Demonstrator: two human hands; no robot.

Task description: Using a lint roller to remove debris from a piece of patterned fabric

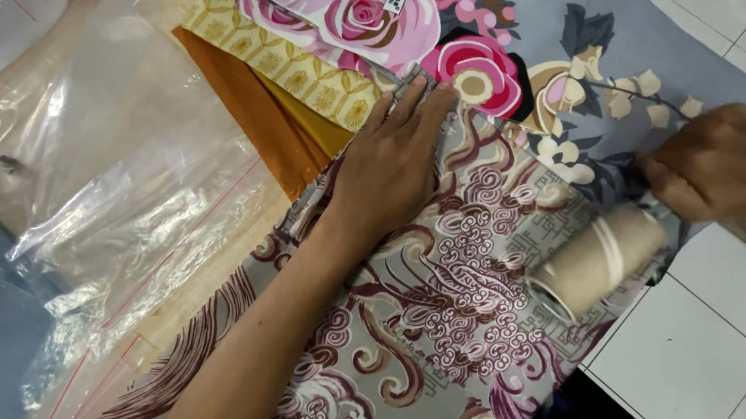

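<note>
Head view: left hand (pixel 392 169) flat on patterned fabric (pixel 449 317); right hand (pixel 720 171) pinching its edge.

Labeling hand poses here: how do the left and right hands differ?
The left hand lies flat, fingers stretched out, palm down on the grey swirl-patterned cloth; the right hand is curled, pinching a cloth edge. The left hand sits mid-frame with its whole forearm showing; the right hand is at the right edge, next to the thread spool, its forearm out of view. Both are bare and touch cloth.
</note>
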